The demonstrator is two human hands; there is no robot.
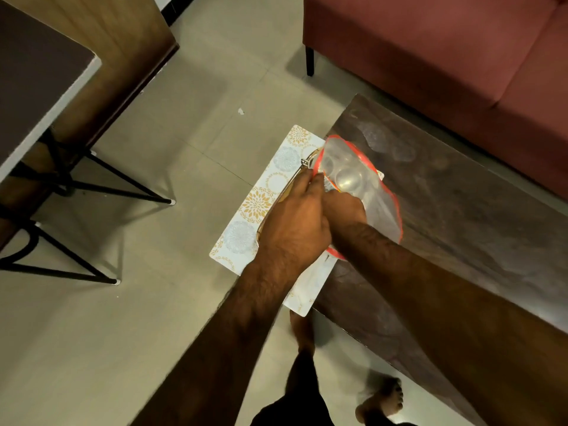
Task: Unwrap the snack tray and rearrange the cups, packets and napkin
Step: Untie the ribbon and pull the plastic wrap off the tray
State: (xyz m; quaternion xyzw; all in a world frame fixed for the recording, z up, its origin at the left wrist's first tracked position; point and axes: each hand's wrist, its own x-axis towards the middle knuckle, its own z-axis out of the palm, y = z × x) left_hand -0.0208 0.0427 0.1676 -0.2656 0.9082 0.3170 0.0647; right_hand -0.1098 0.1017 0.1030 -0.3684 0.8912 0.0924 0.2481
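Observation:
A white snack tray (261, 204) with gold and grey flower prints juts over the left end of the dark wooden table (455, 210). A clear plastic wrap with a red-orange edge (365, 186) covers its contents; rounded cup shapes show through it. My left hand (295, 222) grips the wrap's edge near the tray's gold handle (307, 162). Touching it on the right, my right hand (344, 207) pinches the same wrap. Packets and napkin are hidden.
A red sofa (445, 56) stands behind the table. At the left are a grey-topped side table (37, 87) with black metal legs and a wooden panel. Tiled floor (184, 149) lies between them. My bare feet (381, 401) are beside the table's near edge.

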